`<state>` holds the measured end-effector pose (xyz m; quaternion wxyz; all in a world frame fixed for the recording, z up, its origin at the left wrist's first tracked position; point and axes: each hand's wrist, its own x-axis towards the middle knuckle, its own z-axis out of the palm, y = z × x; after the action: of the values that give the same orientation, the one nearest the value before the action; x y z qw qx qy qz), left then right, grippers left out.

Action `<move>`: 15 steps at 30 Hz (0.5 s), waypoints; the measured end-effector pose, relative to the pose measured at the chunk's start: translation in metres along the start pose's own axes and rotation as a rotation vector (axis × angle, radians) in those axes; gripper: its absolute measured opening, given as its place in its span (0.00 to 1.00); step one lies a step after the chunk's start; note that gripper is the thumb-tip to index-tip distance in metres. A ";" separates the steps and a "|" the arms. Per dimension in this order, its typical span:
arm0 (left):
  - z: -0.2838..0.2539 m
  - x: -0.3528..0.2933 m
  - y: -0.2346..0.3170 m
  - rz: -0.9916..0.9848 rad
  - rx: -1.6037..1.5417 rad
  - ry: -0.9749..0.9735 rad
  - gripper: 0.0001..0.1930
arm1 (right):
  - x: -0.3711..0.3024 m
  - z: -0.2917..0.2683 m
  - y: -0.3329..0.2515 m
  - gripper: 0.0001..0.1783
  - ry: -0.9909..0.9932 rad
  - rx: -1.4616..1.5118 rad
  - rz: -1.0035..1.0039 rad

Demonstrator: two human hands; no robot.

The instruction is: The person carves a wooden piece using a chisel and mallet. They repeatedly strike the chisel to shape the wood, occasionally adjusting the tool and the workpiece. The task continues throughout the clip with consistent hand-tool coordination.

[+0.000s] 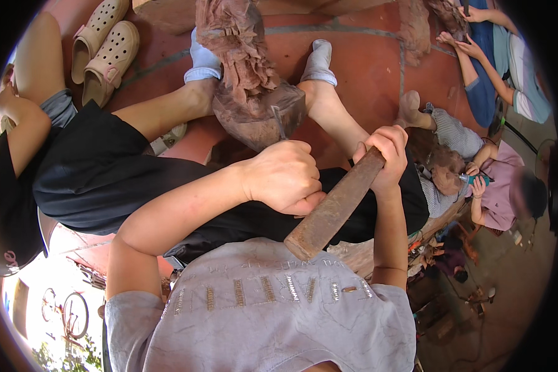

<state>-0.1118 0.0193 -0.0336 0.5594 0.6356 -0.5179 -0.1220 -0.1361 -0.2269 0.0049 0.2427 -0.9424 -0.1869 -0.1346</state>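
My left hand [284, 176] is closed in a fist around a chisel [279, 123]. Only its narrow metal blade shows, rising from the fist to the near end of a reddish-brown wood carving [245, 59]. The carving has a deeply cut, ragged surface and a smoother rounded end, and it lies between my lower legs. My right hand [387, 155] grips a wooden mallet [333, 208] by its upper part. The mallet's thick worn end slants down toward my chest, apart from the chisel. The chisel's handle is hidden in my fist.
A pair of beige clogs [110, 61] rests on the red tile floor [359, 62] at the far left. Beside me on the left sits a person in black [12, 204]. To the right, a person in pink [505, 186] works with a blue-green tool; another carving [415, 31] stands beyond.
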 end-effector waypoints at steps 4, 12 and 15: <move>-0.010 -0.004 0.000 -0.028 -0.001 0.142 0.14 | -0.001 0.000 0.003 0.21 0.000 0.008 0.018; -0.020 0.004 -0.015 -0.113 -0.071 0.065 0.18 | -0.001 0.005 0.006 0.18 0.042 0.124 0.020; -0.022 0.015 -0.020 -0.108 -0.074 0.005 0.19 | 0.000 0.005 0.007 0.18 0.052 0.141 0.034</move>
<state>-0.0789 0.0174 -0.0363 0.5766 0.6416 -0.4766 -0.1694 -0.1327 -0.2298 -0.0026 0.3154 -0.9222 -0.1733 -0.1413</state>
